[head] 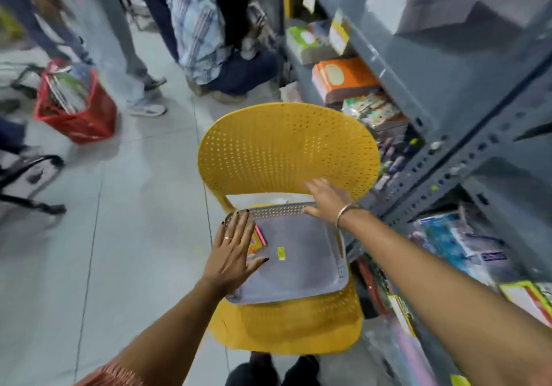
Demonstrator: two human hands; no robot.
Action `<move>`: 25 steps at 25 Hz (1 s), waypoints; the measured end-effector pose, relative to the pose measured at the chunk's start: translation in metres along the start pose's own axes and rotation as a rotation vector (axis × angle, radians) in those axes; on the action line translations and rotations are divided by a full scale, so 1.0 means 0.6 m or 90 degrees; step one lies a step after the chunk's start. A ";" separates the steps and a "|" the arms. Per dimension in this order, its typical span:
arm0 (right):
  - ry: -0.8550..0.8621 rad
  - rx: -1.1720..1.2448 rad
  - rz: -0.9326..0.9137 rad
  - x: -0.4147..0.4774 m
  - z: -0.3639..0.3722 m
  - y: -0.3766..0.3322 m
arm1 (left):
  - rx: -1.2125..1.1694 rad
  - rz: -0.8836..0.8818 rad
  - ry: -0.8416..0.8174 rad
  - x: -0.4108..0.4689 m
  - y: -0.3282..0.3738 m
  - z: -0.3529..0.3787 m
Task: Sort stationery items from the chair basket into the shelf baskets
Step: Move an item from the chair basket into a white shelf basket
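Grey metal shelving [448, 57] fills the right side of the frame, its tiers packed with blurred, colourful packets and boxes.

Yellow perforated plastic chair [286, 146] at centre, its back towards the top of the frame, just beside the shelving.

Upper middle: a crouching person [209, 36] in a checked shirt, with other legs standing to the left.

Upper left: red basket [77, 117] on the floor, holding books.

Grey basket [277, 210] sits on the chair seat, with a perforated far wall.

Left hand [231, 254] lies flat over the basket's left rim, fingers straight and spread, gripping nothing. It partly covers a packet.

Right hand [325, 200] rests at the basket's far right corner, fingers extended, holding nothing.

Colourful packet [259, 237] with a pink edge lies inside the basket at its left side, under the left fingertips.

Small yellow tag [281, 253] lies on the basket floor, near the packet but apart from it.

Thin bangle [346, 212] on the right wrist.
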State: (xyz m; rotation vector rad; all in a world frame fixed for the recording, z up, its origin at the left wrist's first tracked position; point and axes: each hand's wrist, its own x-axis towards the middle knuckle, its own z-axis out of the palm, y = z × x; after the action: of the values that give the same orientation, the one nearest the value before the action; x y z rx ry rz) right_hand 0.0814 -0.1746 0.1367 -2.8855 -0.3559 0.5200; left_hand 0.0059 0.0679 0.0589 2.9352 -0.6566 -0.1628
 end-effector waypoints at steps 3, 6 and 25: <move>-0.067 -0.002 -0.025 0.066 0.096 -0.010 | -0.015 -0.010 -0.084 -0.022 -0.029 0.087; -0.121 -0.018 -0.042 0.119 0.188 -0.021 | -0.025 0.024 -0.154 -0.045 -0.043 0.174; -0.136 -0.149 -0.059 0.228 0.424 -0.105 | -0.016 0.066 -0.160 -0.111 -0.078 0.314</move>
State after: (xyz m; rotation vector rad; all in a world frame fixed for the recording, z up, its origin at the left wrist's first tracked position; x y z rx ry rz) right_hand 0.1006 -0.0423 -0.1272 -3.0207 -0.6190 0.8240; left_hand -0.0598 0.1191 -0.1286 2.8741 -0.8313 -0.5306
